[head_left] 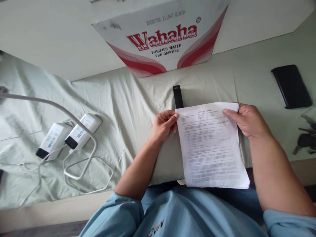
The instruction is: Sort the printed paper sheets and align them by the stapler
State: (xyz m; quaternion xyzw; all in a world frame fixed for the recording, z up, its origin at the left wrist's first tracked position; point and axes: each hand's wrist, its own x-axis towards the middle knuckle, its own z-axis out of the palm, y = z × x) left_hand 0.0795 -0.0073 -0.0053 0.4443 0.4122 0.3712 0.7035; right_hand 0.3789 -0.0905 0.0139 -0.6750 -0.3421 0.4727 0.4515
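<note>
A printed sheaf of paper (211,148) is spread between both hands, its text side up and its lower edge over my lap. My left hand (166,123) pinches the top left corner, thumb over the front. At the top right corner my right hand (247,118) grips it with the thumb on the face and the other fingers behind. Just beyond the top left edge lies a black stick-like object (177,96), partly hidden under the paper; it looks like a stapler, but I cannot be sure.
A Wahaha water carton (170,39) stands at the back. Two white power adapters (82,130) with a loose white cable (96,143) lie on the left of the green cloth (138,131). On the right are a black phone-like case (292,86) and keys (306,138).
</note>
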